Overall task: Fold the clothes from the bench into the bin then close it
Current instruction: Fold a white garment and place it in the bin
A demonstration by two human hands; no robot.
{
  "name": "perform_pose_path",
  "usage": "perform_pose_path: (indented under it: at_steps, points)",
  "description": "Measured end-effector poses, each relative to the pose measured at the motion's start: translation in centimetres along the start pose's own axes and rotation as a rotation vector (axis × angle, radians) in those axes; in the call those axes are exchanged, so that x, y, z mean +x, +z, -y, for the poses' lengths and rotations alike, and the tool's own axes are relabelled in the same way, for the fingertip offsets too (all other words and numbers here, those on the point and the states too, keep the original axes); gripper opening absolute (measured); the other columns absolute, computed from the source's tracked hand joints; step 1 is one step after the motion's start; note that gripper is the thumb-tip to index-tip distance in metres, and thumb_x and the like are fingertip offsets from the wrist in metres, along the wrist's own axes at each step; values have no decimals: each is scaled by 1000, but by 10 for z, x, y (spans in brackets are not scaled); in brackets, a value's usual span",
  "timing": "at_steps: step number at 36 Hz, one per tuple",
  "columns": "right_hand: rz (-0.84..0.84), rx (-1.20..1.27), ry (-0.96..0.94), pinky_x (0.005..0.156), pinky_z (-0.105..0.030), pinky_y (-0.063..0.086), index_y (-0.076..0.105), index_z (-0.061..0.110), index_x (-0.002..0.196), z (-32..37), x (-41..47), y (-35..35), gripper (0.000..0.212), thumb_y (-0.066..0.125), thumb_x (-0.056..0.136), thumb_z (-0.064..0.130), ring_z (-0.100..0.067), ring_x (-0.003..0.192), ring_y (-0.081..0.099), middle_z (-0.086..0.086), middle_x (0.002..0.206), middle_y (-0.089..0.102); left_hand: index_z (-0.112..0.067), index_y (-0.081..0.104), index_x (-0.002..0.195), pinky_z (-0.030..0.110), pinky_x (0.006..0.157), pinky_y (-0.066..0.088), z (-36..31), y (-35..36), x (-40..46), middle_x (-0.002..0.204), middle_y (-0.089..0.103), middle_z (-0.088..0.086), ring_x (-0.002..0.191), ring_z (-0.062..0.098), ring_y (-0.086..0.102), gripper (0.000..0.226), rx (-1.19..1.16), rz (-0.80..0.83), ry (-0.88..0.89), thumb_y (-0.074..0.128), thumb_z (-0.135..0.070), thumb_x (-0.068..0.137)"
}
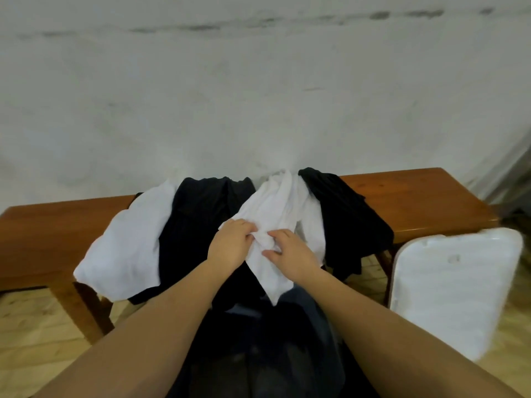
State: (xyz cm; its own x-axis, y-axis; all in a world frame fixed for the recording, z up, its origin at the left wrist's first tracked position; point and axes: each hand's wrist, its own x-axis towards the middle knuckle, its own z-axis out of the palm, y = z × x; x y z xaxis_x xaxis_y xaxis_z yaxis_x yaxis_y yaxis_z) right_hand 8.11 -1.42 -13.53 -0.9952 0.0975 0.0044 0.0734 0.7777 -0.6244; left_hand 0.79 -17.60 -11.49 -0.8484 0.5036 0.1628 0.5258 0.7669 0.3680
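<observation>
both hands, left hand [231,245] and right hand [290,252], grip the white garment [283,202] (bunched).

the white plastic bin lid [457,285] hides whatever lies under it, and the dark and white clothes cover the brown wooden tabletop's [416,196] middle.

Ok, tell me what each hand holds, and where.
Both the left hand and right hand pinch the middle white garment at a bunched fold near its middle.

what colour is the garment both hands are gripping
White, seen in the head view: the white garment gripped by the left hand and right hand.
</observation>
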Motion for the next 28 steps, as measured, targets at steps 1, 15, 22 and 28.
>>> perform_pose_path:
  at_steps: [1, 15, 22, 28]
  points:
    - [3, 8, 13, 97, -24, 39, 48, 20, 140, 2, 0, -1, 50, 58, 96, 42, -14, 120, 49, 3, 139, 49, -20, 70, 106, 35, 84, 45, 0, -2, 2, 99, 62, -6, 98, 19, 51, 22, -4, 11, -12, 51, -17, 94]
    - [-248, -7, 11, 104, -40, 41, 45, 21, 141, 67, 18, -72, 62, 65, 89, 47, -26, 126, 45, -4, 140, 45, -25, 61, 93, 28, 75, 47, -50, -116, 9, 91, 66, -3, 83, 12, 59, 14, -802, -160, -265, 48, -20, 97]
    - [-168, -99, -124, 102, -44, 40, 49, 21, 133, 124, 30, -112, 48, 62, 91, 40, -23, 119, 51, -1, 132, 52, -17, 59, 91, 30, 67, 46, -69, -205, 13, 89, 63, 3, 81, 20, 59, 12, -1089, -271, -288, 48, -15, 95]
    - [-95, 116, -65, 64, -26, 42, 61, 12, 93, 138, 22, -125, 20, 54, 98, 31, -18, 78, 56, -1, 89, 63, -19, 57, 84, 30, 65, 39, -67, -264, 1, 82, 56, -2, 76, 17, 52, 11, -962, -428, -220, 59, -26, 93]
